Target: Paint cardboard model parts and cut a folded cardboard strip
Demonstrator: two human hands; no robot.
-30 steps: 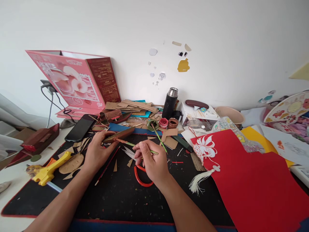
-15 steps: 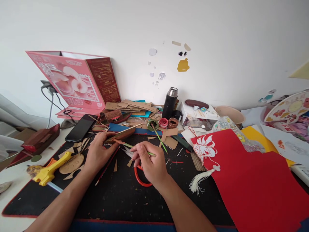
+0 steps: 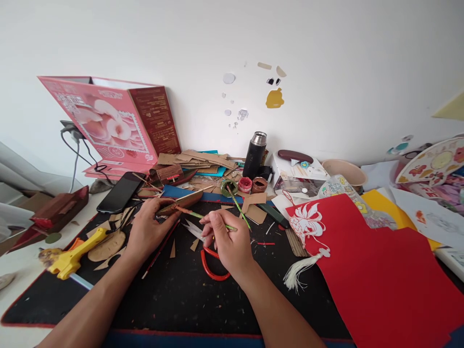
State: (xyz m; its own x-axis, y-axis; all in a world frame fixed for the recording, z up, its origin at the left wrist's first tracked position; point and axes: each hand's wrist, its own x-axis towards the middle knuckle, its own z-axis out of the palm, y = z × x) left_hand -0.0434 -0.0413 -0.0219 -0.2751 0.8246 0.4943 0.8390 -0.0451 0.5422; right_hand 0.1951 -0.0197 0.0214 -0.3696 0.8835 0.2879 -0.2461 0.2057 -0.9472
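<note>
My left hand (image 3: 147, 229) is closed on a small brown cardboard boat (image 3: 191, 199), its fingers hiding the near end. Between the thumb and fingers of my right hand (image 3: 231, 241) is a thin green-handled paintbrush (image 3: 195, 214). Its brown-smeared tip is at the boat's side, close to my left fingers; whether it touches cannot be made out. Red-handled scissors (image 3: 214, 277) lie partly under my right hand. Beyond stand open paint jars: a green one (image 3: 225, 189) with a second brush (image 3: 239, 208) in it, a red one (image 3: 245, 184) and a brown one (image 3: 259, 184).
A yellow glue gun (image 3: 76, 256) and a phone (image 3: 121, 192) lie left, near a finished-looking brown boat (image 3: 58, 212). Cardboard scraps (image 3: 203, 160) and a black flask (image 3: 255, 154) stand at the back. Red card (image 3: 391, 275) covers the right side of the black mat (image 3: 188, 304).
My right hand has shifted slightly to the right with the paintbrush, and the brush lies a little flatter. My left hand keeps its hold on the boat.
</note>
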